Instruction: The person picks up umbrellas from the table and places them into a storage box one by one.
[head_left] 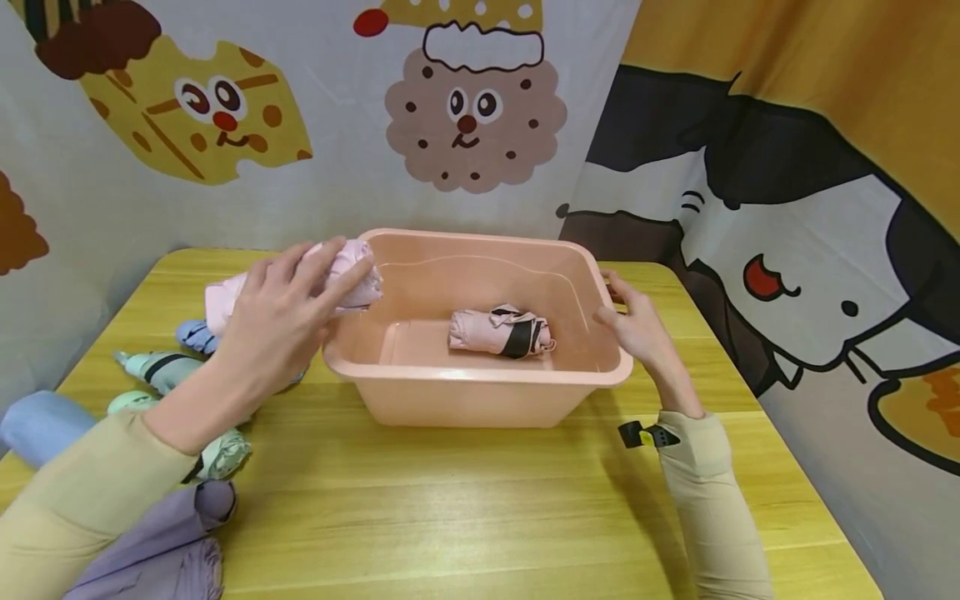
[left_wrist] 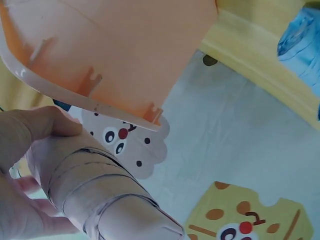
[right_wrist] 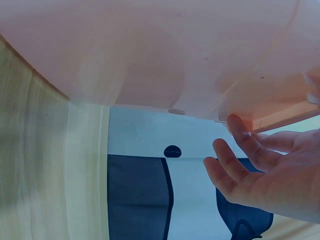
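My left hand [head_left: 281, 304] grips a light pink folded umbrella [head_left: 360, 271], rolled tight, beside the left rim of a peach plastic basin [head_left: 465, 400]. The left wrist view shows the wrapped folds of this umbrella [left_wrist: 105, 185], with the thumb and fingers around it. At the basin's right end, my right hand [head_left: 637, 325] holds the rim, thumb on the near side and fingers outside. In the right wrist view, the fingers [right_wrist: 245, 170] reach under the rim, some of them apart from the wall. Inside the basin lies a pink folded umbrella [head_left: 495, 333] with a black strap.
Left of the basin lie several rolled umbrellas: a mint one [head_left: 161, 367], a green one [head_left: 225, 454], a blue one [head_left: 197, 335], a light blue one [head_left: 45, 425] and a purple one [head_left: 161, 542]. A cartoon-print curtain [head_left: 337, 192] hangs behind the wooden table [head_left: 450, 500].
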